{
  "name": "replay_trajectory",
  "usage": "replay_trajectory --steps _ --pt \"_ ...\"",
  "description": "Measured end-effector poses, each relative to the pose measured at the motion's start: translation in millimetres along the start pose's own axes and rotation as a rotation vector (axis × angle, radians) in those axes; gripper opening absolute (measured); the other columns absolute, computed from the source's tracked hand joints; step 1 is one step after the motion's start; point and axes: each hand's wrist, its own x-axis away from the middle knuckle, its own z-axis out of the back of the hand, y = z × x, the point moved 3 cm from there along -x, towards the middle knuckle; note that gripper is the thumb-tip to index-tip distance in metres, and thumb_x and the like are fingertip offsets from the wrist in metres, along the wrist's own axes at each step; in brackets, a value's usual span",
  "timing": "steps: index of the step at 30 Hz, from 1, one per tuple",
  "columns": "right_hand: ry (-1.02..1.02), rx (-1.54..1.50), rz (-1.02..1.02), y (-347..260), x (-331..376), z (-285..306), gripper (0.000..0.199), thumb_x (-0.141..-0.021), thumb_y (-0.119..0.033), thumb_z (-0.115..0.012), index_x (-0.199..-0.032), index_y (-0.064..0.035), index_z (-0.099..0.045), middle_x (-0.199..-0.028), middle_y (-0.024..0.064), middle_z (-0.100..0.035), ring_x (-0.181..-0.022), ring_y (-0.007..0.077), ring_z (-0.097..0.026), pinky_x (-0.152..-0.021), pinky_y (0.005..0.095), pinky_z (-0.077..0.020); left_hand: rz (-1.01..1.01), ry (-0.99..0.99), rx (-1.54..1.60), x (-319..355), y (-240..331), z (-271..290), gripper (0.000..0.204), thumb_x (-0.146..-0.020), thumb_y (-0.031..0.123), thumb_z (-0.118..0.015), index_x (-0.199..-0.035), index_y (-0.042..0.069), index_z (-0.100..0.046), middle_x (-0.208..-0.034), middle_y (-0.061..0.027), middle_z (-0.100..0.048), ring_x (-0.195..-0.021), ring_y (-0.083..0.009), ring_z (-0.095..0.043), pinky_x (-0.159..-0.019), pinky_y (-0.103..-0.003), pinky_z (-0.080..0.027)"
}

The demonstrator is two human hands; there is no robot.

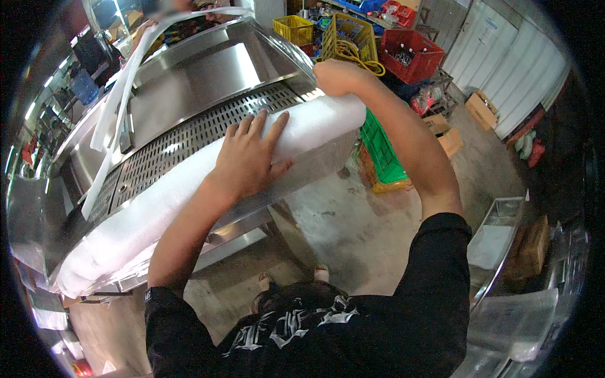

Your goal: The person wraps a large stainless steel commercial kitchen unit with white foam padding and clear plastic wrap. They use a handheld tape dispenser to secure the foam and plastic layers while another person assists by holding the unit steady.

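Note:
A long roll of white foam sheet [157,198] lies along the near edge of a stainless steel counter unit [183,79]. My left hand [249,151] rests on top of the roll with its fingers spread. At the counter's right side, just past the roll's end, my right hand [338,77] is closed with the fingers curled under. What it grips is hidden. Beyond the roll runs a slotted metal grate [208,132] set into the counter. Long white strips [131,79] of flexible material drape over the counter's left part.
Another person [189,24] stands at the counter's far side. To the right are a green crate [381,148], a red crate [413,55] with bottles, yellow crates [293,28] and cardboard boxes [482,110]. A metal trough [495,233] stands at the lower right.

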Motion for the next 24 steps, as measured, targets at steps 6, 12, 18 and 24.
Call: replay_trajectory --steps 6,12,18,24 --pt "0.136 0.006 -0.008 2 27 11 0.033 -0.094 -0.026 -0.064 -0.107 0.0022 -0.072 -0.104 0.0265 -0.072 -0.097 0.0452 -0.07 -0.088 0.0525 -0.0549 -0.073 -0.058 0.091 -10 -6 -4 0.077 -0.098 0.047 -0.062 -0.16 0.012 -0.033 -0.152 -0.0307 -0.045 -0.135 -0.0492 -0.05 -0.115 -0.055 -0.04" --pt "0.233 -0.733 0.51 -105 197 9 0.035 -0.099 -0.033 -0.068 -0.112 -0.0004 -0.068 -0.103 0.0107 -0.073 -0.083 0.0195 -0.068 -0.076 0.0343 -0.054 -0.128 -0.115 0.231 -15 -19 -11 0.08 -0.095 0.043 -0.068 -0.161 0.016 -0.033 -0.153 -0.0271 -0.046 -0.137 -0.0482 -0.049 -0.117 -0.053 -0.039" --pt "-0.626 -0.994 0.675 -259 168 -267 0.044 -0.098 -0.039 -0.067 -0.117 0.0002 -0.067 -0.087 0.0147 -0.074 -0.082 0.0289 -0.072 -0.076 0.0406 -0.055 -0.171 -0.131 0.199 -20 -24 1 0.086 -0.09 0.04 -0.073 -0.155 -0.001 -0.035 -0.134 -0.0339 -0.058 -0.11 -0.0503 -0.065 -0.093 -0.054 -0.053" --pt "0.027 -0.73 0.186 -372 67 -414 0.03 -0.09 -0.025 -0.069 -0.101 0.002 -0.071 -0.094 0.0191 -0.074 -0.091 0.0378 -0.072 -0.082 0.0489 -0.0547 -0.191 -0.075 0.227 -18 -24 4 0.088 -0.087 0.039 -0.075 -0.155 -0.001 -0.035 -0.128 -0.0352 -0.06 -0.106 -0.0509 -0.066 -0.092 -0.054 -0.054"
